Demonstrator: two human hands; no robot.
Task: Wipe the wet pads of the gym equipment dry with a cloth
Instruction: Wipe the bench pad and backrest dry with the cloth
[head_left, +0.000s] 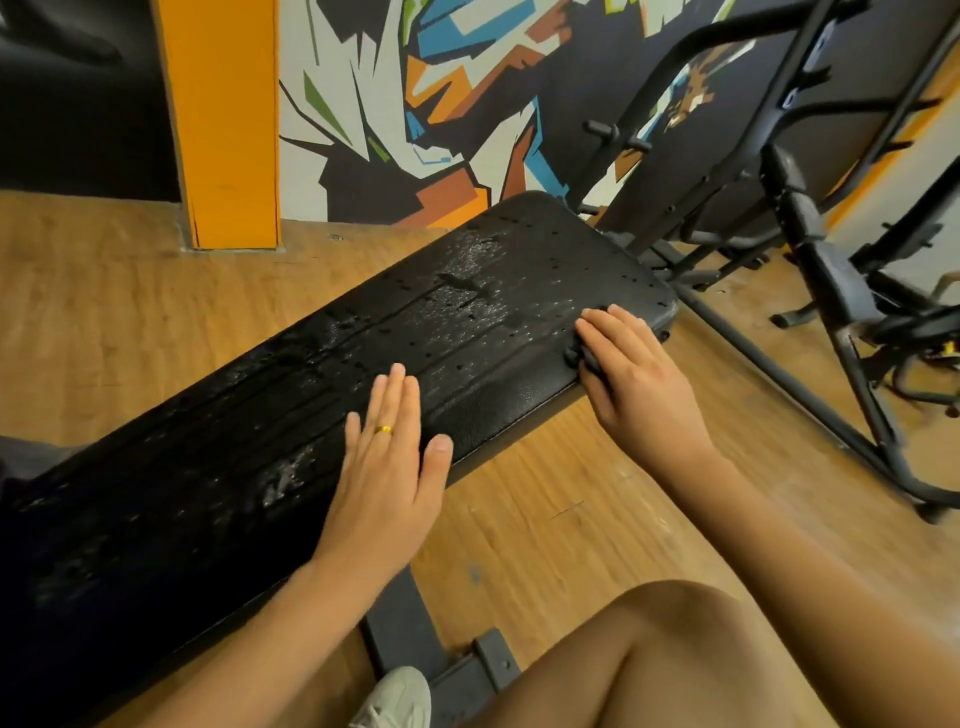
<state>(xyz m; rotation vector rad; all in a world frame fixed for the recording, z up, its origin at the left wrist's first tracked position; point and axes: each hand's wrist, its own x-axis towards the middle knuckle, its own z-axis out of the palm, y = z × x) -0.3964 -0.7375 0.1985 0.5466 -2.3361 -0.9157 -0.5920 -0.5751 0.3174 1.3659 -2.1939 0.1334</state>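
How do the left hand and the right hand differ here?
The left hand lies flat directly on the bench pad; the right hand presses a dark cloth at the pad's edge. The left hand wears a gold ring; the right hand shows none. Both rest on the wet pad with fairly straight fingers.

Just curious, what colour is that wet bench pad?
The bench pad is black, seen in the head view.
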